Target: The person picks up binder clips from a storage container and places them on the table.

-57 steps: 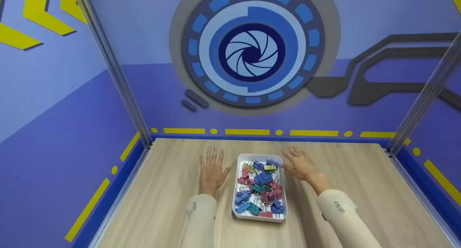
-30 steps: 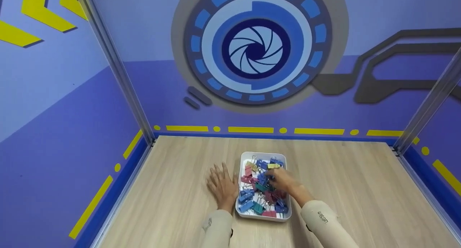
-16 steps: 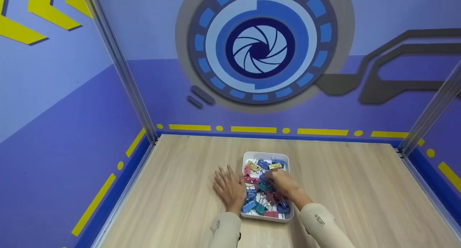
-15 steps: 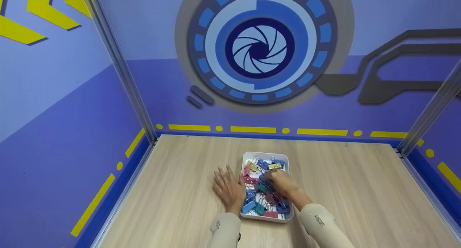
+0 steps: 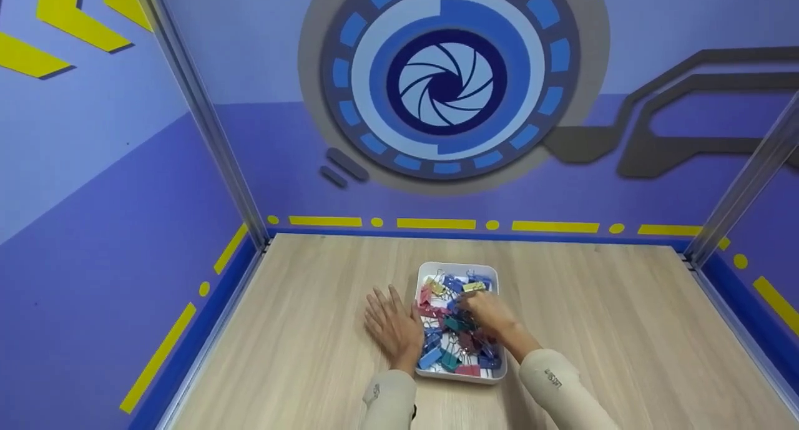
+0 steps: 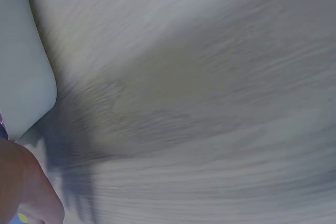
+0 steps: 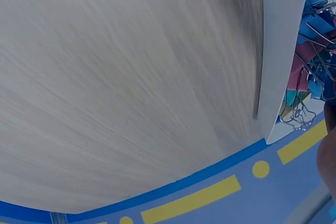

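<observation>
A white tray [image 5: 460, 379] full of binder clips in blue, red, green and yellow stands on the wooden table. My right hand [image 5: 493, 314] reaches over its right side, fingers curled down onto a blue binder clip [image 5: 452, 304] near the middle; the hand hides part of that clip. In the right wrist view a fingertip [image 7: 329, 156] meets the dark blue clips at the frame's edge. My left hand [image 5: 394, 330] lies along the tray's left side, fingers straight and spread, thumb at the rim. The left wrist view shows the tray's outer wall [image 6: 26, 66].
Beneath the tray is a light wooden tabletop [image 5: 312, 330]. Blue printed walls [image 5: 262, 168] close off the back and sides, with metal posts [image 5: 200, 112] at the corners. A yellow binder clip [image 5: 474, 286] lies on top near the tray's far right.
The right hand has come from outside the tray's right edge into the clips and stayed there. The left hand has shifted right, up against the tray's left side.
</observation>
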`<state>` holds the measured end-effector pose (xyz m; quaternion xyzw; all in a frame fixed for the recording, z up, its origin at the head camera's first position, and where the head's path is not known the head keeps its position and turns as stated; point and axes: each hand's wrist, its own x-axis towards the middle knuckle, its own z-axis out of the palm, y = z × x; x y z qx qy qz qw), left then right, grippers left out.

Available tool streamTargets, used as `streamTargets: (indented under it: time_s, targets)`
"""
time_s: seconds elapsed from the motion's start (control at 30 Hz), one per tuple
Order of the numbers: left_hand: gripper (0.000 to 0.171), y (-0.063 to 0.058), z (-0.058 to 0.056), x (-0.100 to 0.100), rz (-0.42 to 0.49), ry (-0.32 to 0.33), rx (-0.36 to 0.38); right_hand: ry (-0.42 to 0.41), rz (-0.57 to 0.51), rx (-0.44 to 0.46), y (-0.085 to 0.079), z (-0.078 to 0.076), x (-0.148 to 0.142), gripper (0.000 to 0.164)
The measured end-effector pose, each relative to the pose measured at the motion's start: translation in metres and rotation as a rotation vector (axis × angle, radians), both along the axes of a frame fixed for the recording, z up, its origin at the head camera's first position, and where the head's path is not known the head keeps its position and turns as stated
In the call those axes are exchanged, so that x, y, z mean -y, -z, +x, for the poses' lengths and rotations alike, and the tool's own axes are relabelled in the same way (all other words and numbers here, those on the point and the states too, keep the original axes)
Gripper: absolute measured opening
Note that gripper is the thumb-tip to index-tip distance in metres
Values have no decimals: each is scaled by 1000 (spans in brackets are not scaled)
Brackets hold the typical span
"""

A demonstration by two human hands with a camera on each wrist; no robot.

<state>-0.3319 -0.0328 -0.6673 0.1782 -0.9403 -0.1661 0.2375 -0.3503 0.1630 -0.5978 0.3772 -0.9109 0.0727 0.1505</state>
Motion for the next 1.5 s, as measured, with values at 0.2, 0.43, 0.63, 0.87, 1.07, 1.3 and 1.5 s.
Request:
streamTargets:
  time_s: [0.2, 0.43, 0.63, 0.87, 1.07, 1.3, 1.5]
  targets:
    - [65, -1, -2, 6, -60, -17, 4, 42, -133, -58, -13, -8, -4, 39]
    - [63, -3, -4, 30, -109, -7, 18, 124, -236, -130, -24, -25, -14, 29]
    - [65, -4, -4, 39, -46, -5, 20, 265, -257, -108, -23, -30, -40, 24]
    - [66, 2, -3, 31, -39, 4, 38, 449, -179, 44, 4, -19, -66, 16]
    - [65, 2, -3, 20, -42, 2, 25, 538, -141, 142, 26, -12, -82, 19]
    - [64, 0, -8, 13, -52, 31, 2, 575, -227, 138, 33, -11, -96, 13]
    - [62, 0, -13, 17, -53, 35, 7, 562, -221, 201, 26, -14, -103, 7]
